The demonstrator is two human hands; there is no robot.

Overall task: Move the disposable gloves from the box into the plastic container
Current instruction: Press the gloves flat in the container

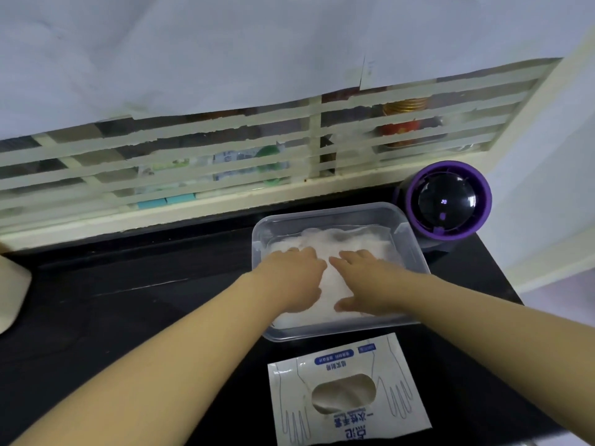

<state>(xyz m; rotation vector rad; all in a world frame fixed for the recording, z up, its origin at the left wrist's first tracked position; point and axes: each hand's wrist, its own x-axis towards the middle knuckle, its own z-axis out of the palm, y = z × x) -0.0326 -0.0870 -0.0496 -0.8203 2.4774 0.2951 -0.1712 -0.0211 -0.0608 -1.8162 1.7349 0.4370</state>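
Observation:
A clear plastic container [335, 212] stands on the black counter, holding a heap of translucent white disposable gloves [351, 239]. My left hand [294, 278] and my right hand [368, 284] lie side by side, palms down with fingers extended, pressing on the heap inside the container. In front of the container, nearer to me, the white glove box [349, 394] lies flat with blue print and an oval opening on top. The opening shows only a pale inside.
A purple and black round device [447, 201] stands at the container's back right corner. A taped window grille [225, 156] runs along the back of the counter. A beige object [11, 291] sits at the left edge. The black counter [128, 300] stretches to the left.

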